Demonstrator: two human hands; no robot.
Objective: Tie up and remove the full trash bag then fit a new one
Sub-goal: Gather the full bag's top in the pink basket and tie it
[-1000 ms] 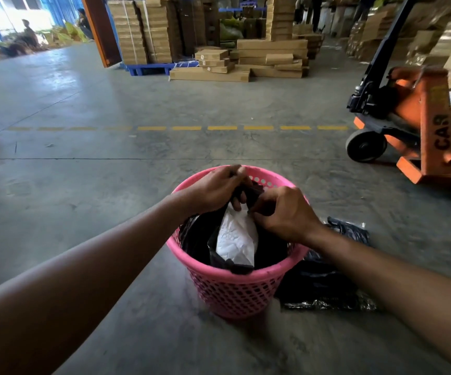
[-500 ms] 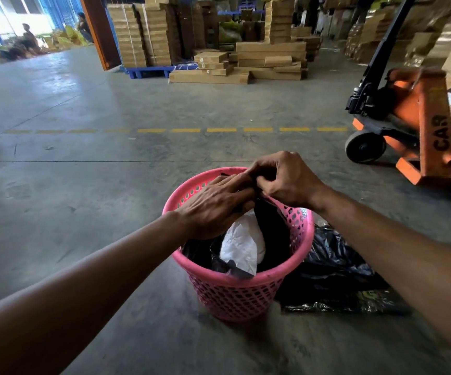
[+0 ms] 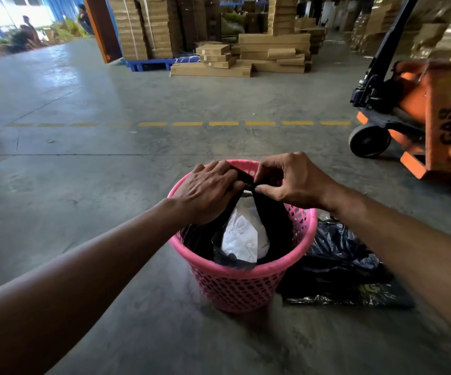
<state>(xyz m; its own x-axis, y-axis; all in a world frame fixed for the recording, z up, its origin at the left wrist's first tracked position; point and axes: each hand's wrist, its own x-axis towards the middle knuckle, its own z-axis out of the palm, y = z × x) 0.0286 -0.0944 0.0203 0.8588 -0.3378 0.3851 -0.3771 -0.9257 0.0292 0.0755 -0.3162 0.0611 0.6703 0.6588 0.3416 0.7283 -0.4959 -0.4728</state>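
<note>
Pinching one black trash bag (image 3: 273, 226) in one pink basket (image 3: 239, 282): left hand (image 3: 208, 190), right hand (image 3: 292, 182), both closed on it

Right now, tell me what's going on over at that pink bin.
A person is tying up the black bag that lines the pink bin. The left hand and the right hand pinch the bag's two flaps together above the rim. The bag is not closed yet: crumpled white trash shows through the gap. The bag sits in the bin. More black bags lie on the floor just right of it.
</note>
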